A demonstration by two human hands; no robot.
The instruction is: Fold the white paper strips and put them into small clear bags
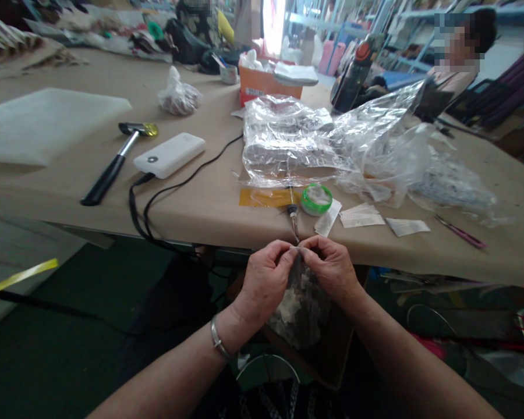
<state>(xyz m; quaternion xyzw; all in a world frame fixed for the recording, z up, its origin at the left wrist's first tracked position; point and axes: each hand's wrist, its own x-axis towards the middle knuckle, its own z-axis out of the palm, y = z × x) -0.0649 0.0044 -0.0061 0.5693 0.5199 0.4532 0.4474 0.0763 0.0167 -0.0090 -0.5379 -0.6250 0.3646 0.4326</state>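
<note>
At the lower centre of the frame, the left hand (265, 282) and right hand (335, 269) meet, fingertips pinched narrow, seemingly for fine control; what they grip is too small to tell. A clear bag (303, 320) of pale pieces sits just below, and a pen-shaped tool (292, 212) points towards them from the counter (213, 209), probably for easy reach.

The bare left hand (264, 279) and right hand (333, 267) hide the clear plastic bag's (303, 314) top; at the brown table's (225, 212) left side, a flat whitish sheet (39, 128) is cut off.
</note>
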